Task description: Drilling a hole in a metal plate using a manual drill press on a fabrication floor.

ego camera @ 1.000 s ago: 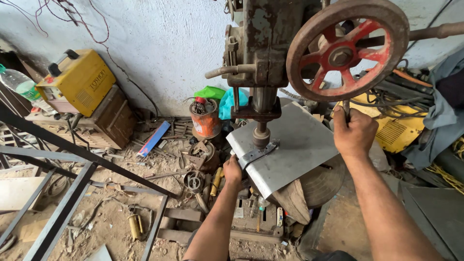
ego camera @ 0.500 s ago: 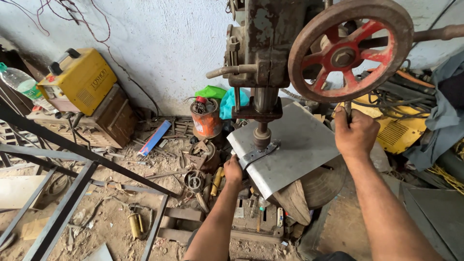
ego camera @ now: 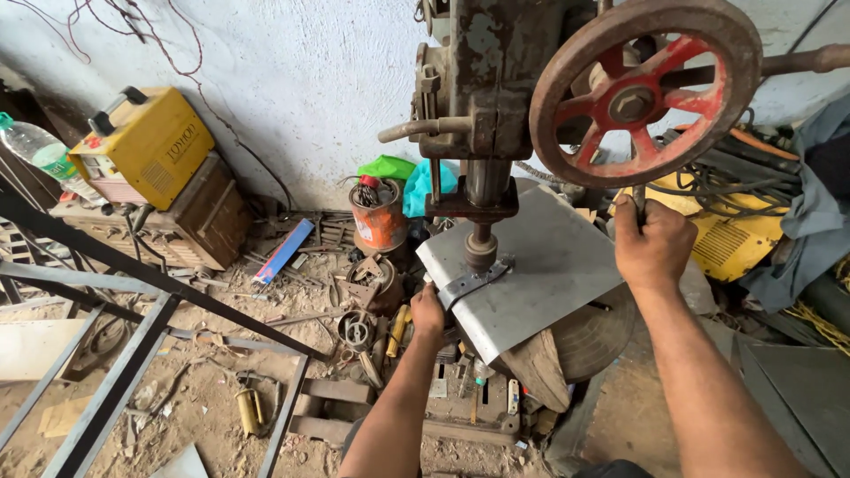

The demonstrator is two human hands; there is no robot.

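An old drill press (ego camera: 482, 106) stands in front of me with a rusty red-spoked handwheel (ego camera: 642, 88) on its right side. Its chuck (ego camera: 481, 252) presses down on a small flat metal strip (ego camera: 474, 281) lying on a grey steel plate (ego camera: 549, 274) that serves as the table. My left hand (ego camera: 428, 316) grips the near end of that strip at the plate's left edge. My right hand (ego camera: 652, 243) is closed around a thin lever handle just below the wheel's rim.
A yellow welding machine (ego camera: 146, 146) sits on a brown box at the left with a plastic bottle (ego camera: 40, 155) beside it. An orange can (ego camera: 379, 217), scrap parts and tools litter the dirt floor. A dark steel frame (ego camera: 133, 345) lies at lower left. Cables and another yellow machine (ego camera: 735, 235) are at right.
My right hand has shifted slightly on the lever under the wheel and the wheel has turned a little. My left hand keeps holding the strip.
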